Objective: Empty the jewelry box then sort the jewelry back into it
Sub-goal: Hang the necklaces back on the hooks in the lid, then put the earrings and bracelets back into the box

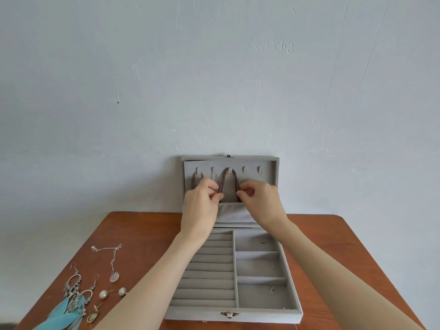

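Observation:
A grey velvet jewelry box (292, 277) stands open on the table, its lid upright against the wall. A dark red beaded necklace (235, 178) hangs from the middle hook in the lid. My left hand (200, 206) pinches its left strand and my right hand (262, 201) pinches its right strand, just above the lid's fabric pocket (232, 214). Another brownish strand (195, 179) hangs from the leftmost hook. Ring rolls fill the tray's left half. The right compartments hold a small stud (263, 241) and a small earring (272, 289).
On the wooden table (147, 234) left of the box lie a silver chain necklace with a pale pendant (112, 260), blue feather earrings (71, 303), two pearl earrings (113, 292) and a small oval pendant (92, 316). A grey wall rises behind.

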Tool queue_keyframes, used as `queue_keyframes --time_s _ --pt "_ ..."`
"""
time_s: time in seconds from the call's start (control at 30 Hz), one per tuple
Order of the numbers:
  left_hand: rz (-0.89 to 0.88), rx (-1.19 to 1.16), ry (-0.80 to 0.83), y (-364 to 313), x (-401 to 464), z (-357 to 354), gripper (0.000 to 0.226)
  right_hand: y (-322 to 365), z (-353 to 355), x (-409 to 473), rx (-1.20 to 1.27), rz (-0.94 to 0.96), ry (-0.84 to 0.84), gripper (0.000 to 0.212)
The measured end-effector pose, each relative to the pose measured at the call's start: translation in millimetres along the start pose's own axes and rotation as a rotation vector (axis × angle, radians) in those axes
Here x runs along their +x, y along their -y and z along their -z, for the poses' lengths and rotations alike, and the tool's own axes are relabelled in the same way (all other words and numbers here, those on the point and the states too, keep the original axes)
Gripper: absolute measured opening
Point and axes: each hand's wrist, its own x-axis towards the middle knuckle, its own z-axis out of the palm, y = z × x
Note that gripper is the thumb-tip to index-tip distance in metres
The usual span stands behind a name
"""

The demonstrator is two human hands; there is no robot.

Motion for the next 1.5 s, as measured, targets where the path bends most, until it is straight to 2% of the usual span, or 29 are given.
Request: queue_keyframes --time_s 0.2,0.33,0.43,0.63,0.8,1.03,1.17,1.37,1.5 --pt "-0.079 0.066 0.025 3 0 -4 0.011 1 -2 -3 0.005 -0.041 -0.037 0.012" --pt "-0.163 0.169 0.066 6 -3 -4 0.018 -2 -9 -7 -0.081 0.051 -0.011 0.015" --pt "-0.194 0.248 0.156 7 -5 2 0.024 -3 -9 -13 -0.124 0.094 0.024 0.019" --pt "-0.262 0.308 0.253 5 -19 33 0.034 6 3 -33 -0.305 0.209 0.104 0.027" --pt "-0.281 0.301 0.287 10 -55 76 0.033 34 8 -68 -0.273 0.242 0.160 0.030" --pt "-0.153 0.305 0.286 35 -107 138 0.023 85 -19 -120 -0.170 0.292 0.257 0.030" --pt "-0.021 0.329 0.277 67 -123 169 0.021 111 -45 -139 -0.153 0.306 0.353 0.029" --pt "0.213 0.307 0.132 121 -121 204 0.022 139 -92 -142 -0.177 0.302 0.452 0.027" --pt "0.290 0.309 0.093 152 -107 209 0.025 153 -124 -131 -0.194 0.264 0.451 0.029"
